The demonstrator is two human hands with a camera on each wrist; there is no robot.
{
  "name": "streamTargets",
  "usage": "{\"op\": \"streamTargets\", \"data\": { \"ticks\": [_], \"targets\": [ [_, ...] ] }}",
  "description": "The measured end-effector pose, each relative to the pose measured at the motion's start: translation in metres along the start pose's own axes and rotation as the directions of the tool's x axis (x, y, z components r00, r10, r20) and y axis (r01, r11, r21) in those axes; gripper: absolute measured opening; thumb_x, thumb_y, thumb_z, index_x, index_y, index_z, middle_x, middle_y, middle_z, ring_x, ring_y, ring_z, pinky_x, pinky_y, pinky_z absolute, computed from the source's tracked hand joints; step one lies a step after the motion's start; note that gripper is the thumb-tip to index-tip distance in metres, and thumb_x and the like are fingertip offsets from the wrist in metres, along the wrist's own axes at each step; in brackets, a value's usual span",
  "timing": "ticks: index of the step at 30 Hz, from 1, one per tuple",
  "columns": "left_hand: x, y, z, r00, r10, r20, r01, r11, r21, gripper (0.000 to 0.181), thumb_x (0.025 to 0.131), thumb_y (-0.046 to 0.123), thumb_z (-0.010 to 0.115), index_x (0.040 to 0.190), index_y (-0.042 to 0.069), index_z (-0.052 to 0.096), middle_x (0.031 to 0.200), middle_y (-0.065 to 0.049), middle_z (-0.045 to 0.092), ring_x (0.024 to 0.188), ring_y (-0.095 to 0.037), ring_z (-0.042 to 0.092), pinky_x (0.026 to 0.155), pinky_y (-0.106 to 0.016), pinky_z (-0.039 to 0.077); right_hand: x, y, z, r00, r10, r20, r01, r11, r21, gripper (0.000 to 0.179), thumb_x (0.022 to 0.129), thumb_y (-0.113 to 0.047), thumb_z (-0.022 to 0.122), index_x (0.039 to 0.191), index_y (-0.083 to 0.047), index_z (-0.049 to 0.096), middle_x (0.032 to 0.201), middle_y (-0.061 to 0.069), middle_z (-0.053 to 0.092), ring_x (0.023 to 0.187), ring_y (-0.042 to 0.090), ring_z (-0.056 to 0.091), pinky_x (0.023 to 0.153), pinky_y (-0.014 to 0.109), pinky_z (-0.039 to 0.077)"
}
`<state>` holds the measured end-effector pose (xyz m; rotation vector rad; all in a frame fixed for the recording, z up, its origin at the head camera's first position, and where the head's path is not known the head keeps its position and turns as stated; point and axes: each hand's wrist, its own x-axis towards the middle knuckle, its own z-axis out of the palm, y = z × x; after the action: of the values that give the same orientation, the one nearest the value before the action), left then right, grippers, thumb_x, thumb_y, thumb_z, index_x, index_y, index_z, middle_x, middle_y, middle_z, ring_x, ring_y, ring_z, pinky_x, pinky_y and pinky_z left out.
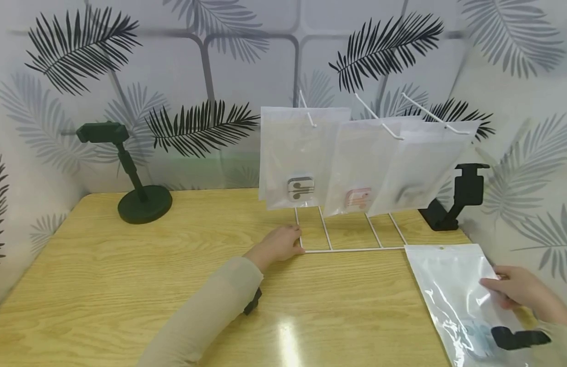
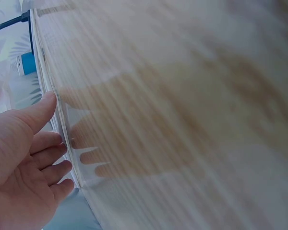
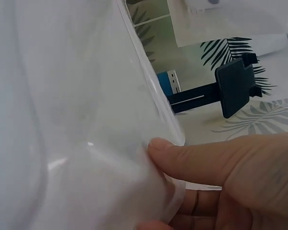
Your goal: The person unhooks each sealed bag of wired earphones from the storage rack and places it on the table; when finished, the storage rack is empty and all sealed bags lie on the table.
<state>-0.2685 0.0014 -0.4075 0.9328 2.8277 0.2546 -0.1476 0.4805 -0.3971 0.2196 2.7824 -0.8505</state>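
Note:
My left hand [image 1: 280,243] is at the front left corner of a white wire display rack [image 1: 352,250] on the table. In the left wrist view its thumb and fingertips meet the rack's thin rod. With thumb and fingers, my right hand [image 1: 523,290] pinches the right edge of a glossy clear-and-white zip bag [image 1: 448,285]. Something pale blue shows through the bag's lower part. Similar bags hang from the rack's hooks: one with black-and-white earphones [image 1: 301,188], one with pink earphones [image 1: 358,199], and one with a greyish item [image 1: 410,194].
A dark green phone stand [image 1: 144,204] stands at the back left of the wooden table [image 1: 127,280]. A black phone stand [image 1: 468,188] is at the right, behind the bag. Leaf-patterned curtain [image 1: 255,76] surrounds the table. A blue-and-white box [image 3: 169,83] shows in the right wrist view.

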Motion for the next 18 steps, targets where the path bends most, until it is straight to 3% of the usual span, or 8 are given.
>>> {"op": "streamTargets", "data": {
  "ticks": [8, 13, 18],
  "targets": [
    [-0.0004, -0.0007, 0.0006, 1.000, -0.003, 0.003, 0.003, 1.000, -0.001, 0.056, 0.090, 0.035, 0.058, 0.132, 0.000, 0.046, 0.140, -0.013, 0.039, 0.128, -0.028, 0.035, 0.105, -0.036, 0.027, 0.0055, -0.0028, -0.0021, 0.999, -0.015, 0.033, 0.017, 0.999, -0.052, 0.068, 0.087, -0.023, 0.063, 0.119, 0.027, 0.028, 0.068, 0.006, 0.046, 0.047, 0.015, 0.049, 0.046, 0.027, 0.045],
    [-0.0017, 0.0005, -0.0004, 1.000, -0.008, 0.012, 0.008, 1.000, -0.005, 0.057, 0.090, 0.036, 0.058, 0.133, 0.000, 0.046, 0.140, -0.013, 0.038, 0.129, -0.028, 0.034, 0.105, -0.036, 0.026, 0.0068, 0.0005, -0.0011, 0.998, 0.015, 0.054, -0.011, 0.997, -0.074, 0.065, 0.085, -0.016, 0.061, 0.120, 0.027, 0.026, 0.054, 0.000, 0.041, 0.042, 0.011, 0.043, 0.043, 0.026, 0.040],
    [-0.0017, 0.0007, -0.0006, 1.000, -0.015, 0.013, 0.016, 1.000, -0.009, 0.057, 0.090, 0.035, 0.058, 0.133, 0.000, 0.045, 0.141, -0.013, 0.038, 0.129, -0.028, 0.033, 0.106, -0.037, 0.026, 0.0108, 0.0041, -0.0020, 0.998, 0.031, 0.056, -0.024, 0.993, -0.119, 0.061, 0.085, -0.011, 0.059, 0.119, 0.027, 0.027, 0.051, -0.001, 0.041, 0.040, 0.010, 0.043, 0.043, 0.027, 0.041]
  ]
}}
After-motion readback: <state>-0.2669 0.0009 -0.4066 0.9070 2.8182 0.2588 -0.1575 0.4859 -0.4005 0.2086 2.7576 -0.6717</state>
